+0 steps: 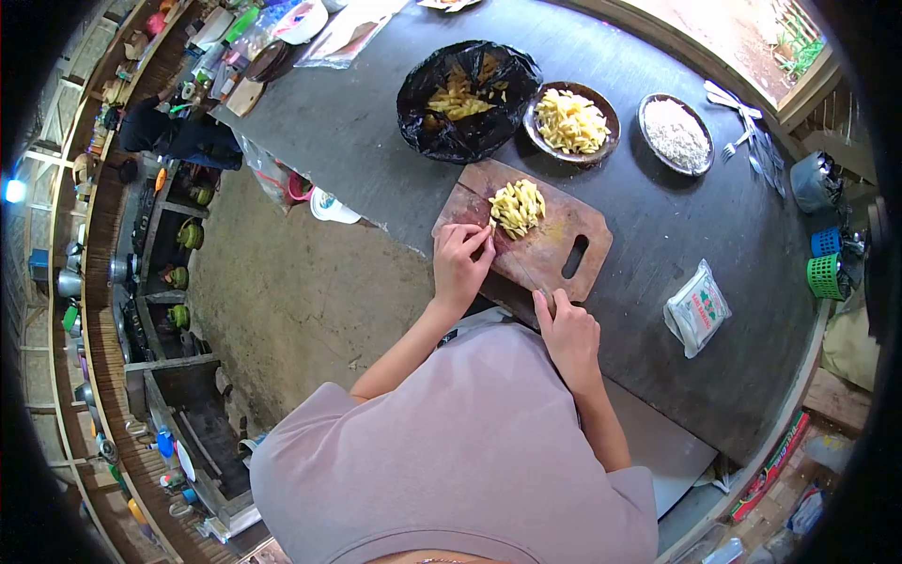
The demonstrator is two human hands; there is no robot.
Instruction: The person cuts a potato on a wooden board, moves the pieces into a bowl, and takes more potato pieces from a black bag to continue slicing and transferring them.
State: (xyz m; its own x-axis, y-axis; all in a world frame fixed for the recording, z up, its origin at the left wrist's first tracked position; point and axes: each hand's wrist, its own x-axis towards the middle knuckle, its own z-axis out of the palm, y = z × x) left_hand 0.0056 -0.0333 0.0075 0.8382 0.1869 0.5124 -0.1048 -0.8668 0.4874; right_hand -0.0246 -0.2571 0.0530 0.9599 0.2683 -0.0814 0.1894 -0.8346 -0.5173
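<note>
A wooden cutting board (554,240) with an oval handle slot lies at the table's near edge, a heap of pale yellow cut strips (517,208) on it. At the heap's left side, my left hand (459,258) rests on the board with its fingertips pinched on a small yellow strip (492,227). My right hand (568,334) is closed at the board's near edge, around what looks like the handle of a knife (528,276). The thin blade points across the board toward my left fingers; the handle is mostly hidden.
Behind the board stand a black plastic bag (420,132) of yellow strips, a bowl (614,141) of more strips and a plate (643,119) of white grains or flakes. Cutlery (749,127) and a white packet (697,308) lie to the right. Another person (150,127) is at far left.
</note>
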